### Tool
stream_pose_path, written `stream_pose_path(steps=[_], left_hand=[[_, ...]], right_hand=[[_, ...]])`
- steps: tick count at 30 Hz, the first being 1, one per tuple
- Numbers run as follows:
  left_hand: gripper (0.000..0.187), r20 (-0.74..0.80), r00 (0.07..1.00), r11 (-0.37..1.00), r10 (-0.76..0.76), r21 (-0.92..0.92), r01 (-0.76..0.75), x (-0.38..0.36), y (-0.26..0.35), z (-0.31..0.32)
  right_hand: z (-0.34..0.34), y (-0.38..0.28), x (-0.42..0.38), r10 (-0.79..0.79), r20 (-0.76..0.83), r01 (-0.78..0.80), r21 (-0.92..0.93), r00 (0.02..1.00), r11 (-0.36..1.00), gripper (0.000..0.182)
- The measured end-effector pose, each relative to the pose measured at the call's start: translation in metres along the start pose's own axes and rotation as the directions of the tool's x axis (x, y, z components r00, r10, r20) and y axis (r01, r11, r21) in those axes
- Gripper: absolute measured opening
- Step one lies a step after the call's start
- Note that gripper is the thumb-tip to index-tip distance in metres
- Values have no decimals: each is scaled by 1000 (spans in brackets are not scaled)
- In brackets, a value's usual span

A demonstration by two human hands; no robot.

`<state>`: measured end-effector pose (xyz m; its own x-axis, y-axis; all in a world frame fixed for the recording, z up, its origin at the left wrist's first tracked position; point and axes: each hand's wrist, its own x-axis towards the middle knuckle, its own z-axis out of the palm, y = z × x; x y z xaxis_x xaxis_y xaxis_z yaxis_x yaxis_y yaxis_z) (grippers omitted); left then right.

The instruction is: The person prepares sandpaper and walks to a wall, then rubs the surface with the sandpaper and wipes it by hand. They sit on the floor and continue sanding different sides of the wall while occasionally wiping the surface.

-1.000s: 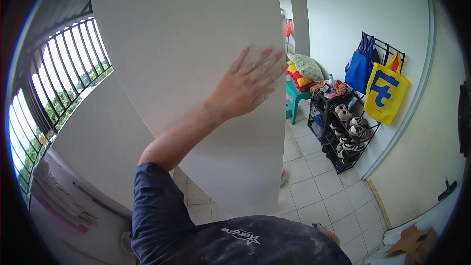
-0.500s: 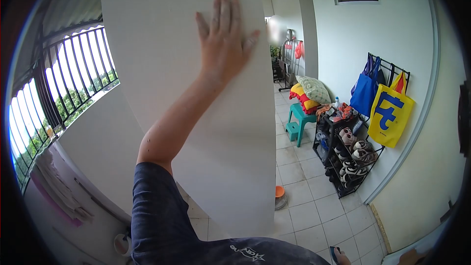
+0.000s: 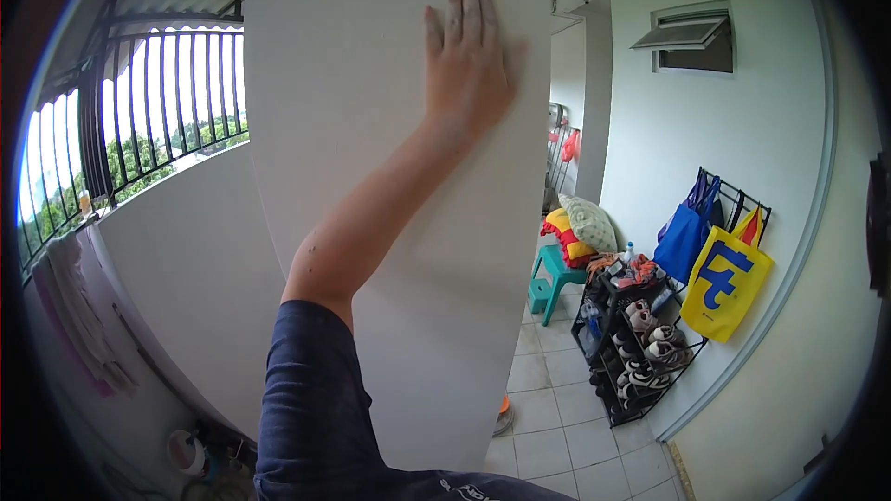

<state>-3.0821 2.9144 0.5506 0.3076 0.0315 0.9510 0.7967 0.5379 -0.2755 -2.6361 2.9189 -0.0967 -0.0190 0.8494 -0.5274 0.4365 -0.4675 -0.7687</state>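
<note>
My left hand (image 3: 470, 74) lies flat against a tall white wall section (image 3: 399, 334). Its fingers point up and are slightly spread, the thumb side towards the wall's right edge, and the thumb is blurred. The back of the hand faces me, and nothing shows in or under it. From the dark blue sleeve (image 3: 316, 399) at the lower left, the bent arm reaches up across the white surface. My right hand is out of view.
To the right stand a black shoe rack (image 3: 640, 343) and a green stool (image 3: 555, 271) with cushions (image 3: 587, 224). Blue (image 3: 685, 239) and yellow (image 3: 729, 283) bags hang on the wall. A barred railing (image 3: 176, 88) is at the left, a whitish bucket (image 3: 186, 453) below.
The view has tilted and turned, shifting the wall section and left hand rightward in the picture. My right hand, earlier at the bottom edge with a dark object, has left the view.
</note>
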Motion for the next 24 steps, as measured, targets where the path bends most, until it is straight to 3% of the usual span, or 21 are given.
stream_pose_path(steps=[1,3,6,9,12,16,18,20,23,24], left_hand=[[73,48,999,998,-14,57,11,-14,12,-7],[71,170,977,987,130,-119,-110,-50,25,-23],[67,234,872,876,430,-344,-339,-80,20,-34],[64,187,908,913,376,-244,-328,-46,-2,-34],[63,76,990,991,122,46,-126,5,-53,-22],[67,90,994,998,-55,11,54,-11,-94,-45],[69,188,981,999,-48,2,48,-72,-69,-66],[71,474,864,984,172,-118,-132,-161,-41,-90],[62,584,718,918,378,-140,-370,-336,-2,-123],[60,603,703,926,377,-228,-301,-404,12,-135]], right_hand=[[4,-7,1,-24,14,24,-4,1000,1000,76],[9,-21,3,-72,40,72,-6,997,997,77],[18,-40,9,-141,67,141,-8,988,990,78],[26,-51,10,-167,93,169,-20,982,985,79],[33,-60,15,-181,119,186,-34,976,982,80],[35,-65,25,-190,139,201,-64,972,978,81],[36,-60,30,-186,147,198,-69,971,978,82],[34,-49,35,-169,152,183,-81,974,980,83],[29,-21,48,-153,156,168,-93,976,981,84],[26,-7,55,-150,159,166,-98,976,981,84]])
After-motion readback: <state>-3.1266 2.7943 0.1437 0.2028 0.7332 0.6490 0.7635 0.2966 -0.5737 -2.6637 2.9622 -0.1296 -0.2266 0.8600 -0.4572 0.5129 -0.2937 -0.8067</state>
